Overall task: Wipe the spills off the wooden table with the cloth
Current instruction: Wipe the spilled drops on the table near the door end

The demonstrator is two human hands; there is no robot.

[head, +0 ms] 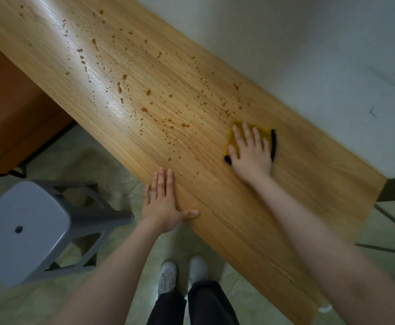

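Head camera, looking steeply down, gives me a long plank-shaped wooden table (215,207) with pale, fine straight grain and a glossy sheen, running diagonally from upper left to lower right against a matte white wall (309,55).

My right hand (250,153) lies flat on a small square yellow cloth with a black trimmed edge (234,141). Its fingers (247,132) are straight and slightly spread, pressing the cloth onto the wood rather than curling round it. The cloth shows beyond the fingertips and to the thumb side, with the dark trim running along the little-finger side and peeking out below the thumb.

Amber-brown liquid spills (145,95), a scatter of shiny droplets and short streaks, cover the wood from just past the right fingertips onward to the far end of the table. A few small drops sit between my two hands.

My left hand (163,202) rests palm down on the near edge of the table, fingers straight and close together, holding nothing. Its thumb stretches sideways along the table edge towards the right arm.

Off the little-finger side of the left hand stands a grey plastic stool with a rounded square seat and a small hole in it (20,228), on a greenish tiled floor (74,160). Below the wrists I see dark trousers and white shoes (166,275).
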